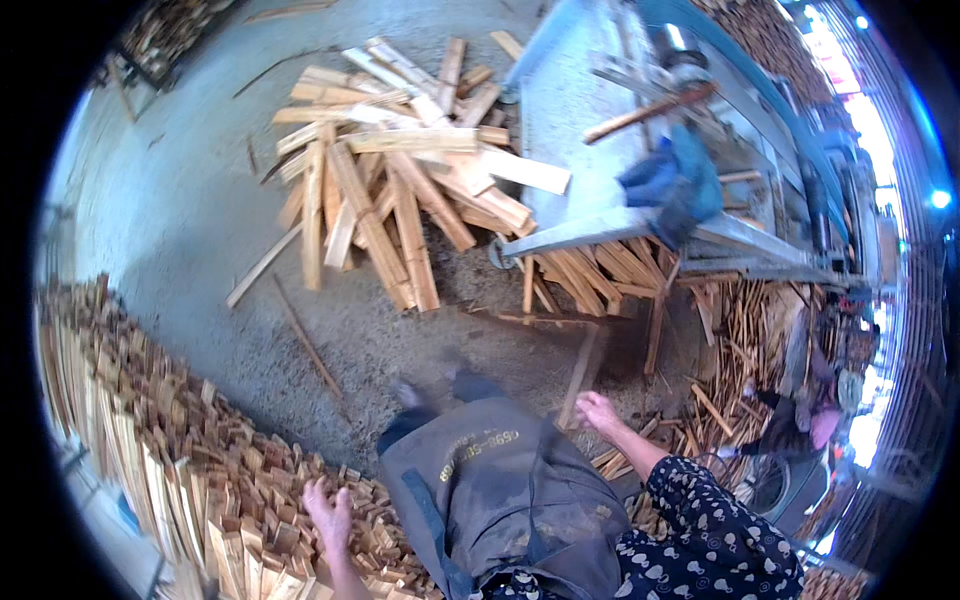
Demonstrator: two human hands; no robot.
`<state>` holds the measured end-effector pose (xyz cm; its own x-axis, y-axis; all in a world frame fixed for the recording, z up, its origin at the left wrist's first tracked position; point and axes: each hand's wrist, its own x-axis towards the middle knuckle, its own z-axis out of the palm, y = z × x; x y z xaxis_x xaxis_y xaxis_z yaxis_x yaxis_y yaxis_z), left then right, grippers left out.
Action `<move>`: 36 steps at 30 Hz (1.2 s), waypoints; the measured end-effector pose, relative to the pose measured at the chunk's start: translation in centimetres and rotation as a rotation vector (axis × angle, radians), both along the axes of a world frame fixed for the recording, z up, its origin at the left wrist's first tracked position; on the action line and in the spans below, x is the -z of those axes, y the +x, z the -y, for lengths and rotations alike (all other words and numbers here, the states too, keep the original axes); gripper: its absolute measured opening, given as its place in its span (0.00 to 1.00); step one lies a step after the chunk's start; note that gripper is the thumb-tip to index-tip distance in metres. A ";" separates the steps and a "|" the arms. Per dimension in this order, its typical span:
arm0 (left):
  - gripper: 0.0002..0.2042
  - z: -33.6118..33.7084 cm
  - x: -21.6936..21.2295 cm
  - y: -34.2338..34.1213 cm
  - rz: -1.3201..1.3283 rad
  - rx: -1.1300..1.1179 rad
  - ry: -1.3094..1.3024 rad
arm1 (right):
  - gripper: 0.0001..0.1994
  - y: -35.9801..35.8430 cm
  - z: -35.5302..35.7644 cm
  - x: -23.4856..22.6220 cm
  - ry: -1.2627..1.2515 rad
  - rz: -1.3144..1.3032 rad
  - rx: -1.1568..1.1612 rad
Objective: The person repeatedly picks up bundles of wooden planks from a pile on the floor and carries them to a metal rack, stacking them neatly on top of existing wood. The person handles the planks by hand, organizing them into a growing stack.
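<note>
Apron (495,490) beside stacked wood (215,455), planks (405,225) cluttering floor (200,240) ahead.

The left hand (328,515), fingers spread, is over the stacked wood pieces (190,430). The right hand (597,412) is beside a narrow plank (583,372); whether it grips it is unclear. Beyond the dark apron (500,470), loose boards (370,225) lie heaped on the floor (180,230) beside a pale blue table (562,105).

"Where is the head camera looking from?"
"It's riding on the person's head, pointing steeply down, with the dark grey cloth apron (500,490) and packed, pale wooden slats (225,455) lying nearest."
"And farther out?"
"It's reaching a loose heap of flat, cream-brown wooden planks (415,142)."
</note>
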<state>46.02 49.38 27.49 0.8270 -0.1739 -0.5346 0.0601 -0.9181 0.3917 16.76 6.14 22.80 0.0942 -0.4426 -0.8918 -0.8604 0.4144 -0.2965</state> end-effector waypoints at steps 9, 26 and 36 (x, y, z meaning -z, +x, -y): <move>0.19 13.7 4.7 -2.9 -0.444 0.005 -0.475 | 0.16 -12.8 -7.6 -0.6 0.050 -0.024 -0.179; 0.16 19.7 10.9 -27.5 -0.636 -0.497 -0.455 | 0.16 -11.8 13.1 6.7 -0.145 0.166 -0.544; 0.17 35.5 25.4 -37.2 -0.627 -0.831 -0.515 | 0.17 -12.9 26.7 19.2 -0.135 0.321 -0.891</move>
